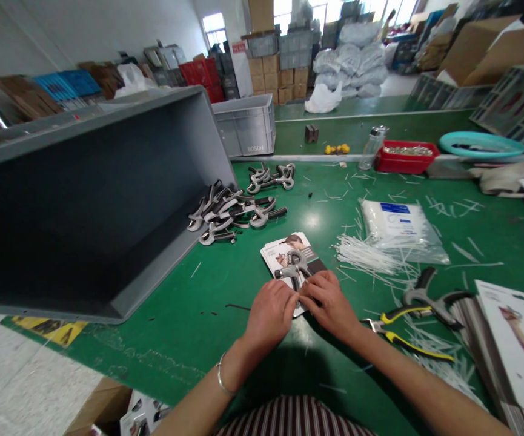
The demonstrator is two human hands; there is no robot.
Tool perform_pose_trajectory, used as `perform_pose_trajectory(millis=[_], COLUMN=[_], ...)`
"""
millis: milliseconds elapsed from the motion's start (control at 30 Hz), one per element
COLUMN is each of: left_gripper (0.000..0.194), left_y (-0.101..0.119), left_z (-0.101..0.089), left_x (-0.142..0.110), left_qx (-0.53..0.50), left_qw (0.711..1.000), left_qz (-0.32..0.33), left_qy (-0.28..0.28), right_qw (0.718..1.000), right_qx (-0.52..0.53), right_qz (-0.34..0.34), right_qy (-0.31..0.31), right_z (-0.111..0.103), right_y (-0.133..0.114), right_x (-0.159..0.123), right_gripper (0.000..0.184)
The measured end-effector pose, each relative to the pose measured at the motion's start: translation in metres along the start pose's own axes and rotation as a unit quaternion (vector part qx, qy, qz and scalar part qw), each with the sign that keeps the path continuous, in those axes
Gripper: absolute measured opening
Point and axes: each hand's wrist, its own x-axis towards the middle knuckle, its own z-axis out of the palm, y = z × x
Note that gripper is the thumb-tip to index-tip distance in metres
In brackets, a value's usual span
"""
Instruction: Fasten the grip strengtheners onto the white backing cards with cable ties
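A grey and black hand-grip exerciser (297, 261) with a coil spring lies on a small stack of printed cards (273, 249) in front of me. My left hand (271, 310) is closed in a pinch at the exerciser's near end. From the other side my right hand (328, 303) pinches at the same spot, its fingertips almost touching the left ones. What the fingertips hold is too small to make out. Beyond the cards is a heap of more hand-grip exercisers (229, 209). White cable ties (366, 254) lie loose to the right, beside a bag of cable ties (398, 227).
A large grey bin (162, 278) lies tipped on its side at left, opening toward the heap. Yellow-handled pliers (398, 339), another exerciser (429, 297) and a stack of printed cards (516, 351) lie at right. A red tray (407, 158) stands at the back.
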Motion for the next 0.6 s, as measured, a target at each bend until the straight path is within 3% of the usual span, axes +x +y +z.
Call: perform_pose_trajectory(millis=[67,167,200,300,367,433,500,567,600], left_gripper=[0.016,0.043,0.042,0.02,0.015,0.014,0.015,0.02,0.026], left_y=[-0.005,-0.012,-0.013,-0.016,-0.018,-0.02,-0.025,-0.033,-0.036], left_z=[0.008,0.027,0.034,0.048,0.048,0.04,0.026,0.007,-0.002], left_x=[-0.008,-0.016,-0.017,-0.014,-0.012,-0.011,-0.013,-0.017,-0.018], left_qx=[-0.036,-0.023,-0.01,0.018,0.013,-0.03,-0.106,-0.222,-0.291], left_qw=[0.999,0.996,0.993,0.986,0.986,0.987,0.977,0.943,0.912], left_qz=[-0.015,-0.049,-0.063,-0.091,-0.098,-0.114,-0.15,-0.217,-0.262], left_qy=[0.012,0.076,0.098,0.135,0.131,0.113,0.108,0.115,0.12], right_qw=[0.999,0.996,0.995,0.992,0.991,0.994,0.999,0.992,0.984], right_qx=[0.032,0.075,0.081,0.073,0.052,0.028,-0.013,-0.086,-0.126], right_qz=[0.018,0.034,0.038,0.066,0.09,0.084,0.046,0.017,0.005], right_qy=[0.021,0.047,0.052,0.073,0.085,0.062,-0.006,-0.091,-0.124], right_z=[0.002,0.007,0.009,0.016,0.014,0.001,-0.026,-0.06,-0.077], right_y=[0.0,-0.004,-0.006,-0.006,-0.003,0.004,0.019,0.042,0.057], right_x=[-0.001,-0.001,0.0,0.001,0.0,-0.007,-0.025,-0.055,-0.073], right_gripper=[0.012,0.011,0.012,0.016,0.018,0.017,0.019,0.042,0.058])
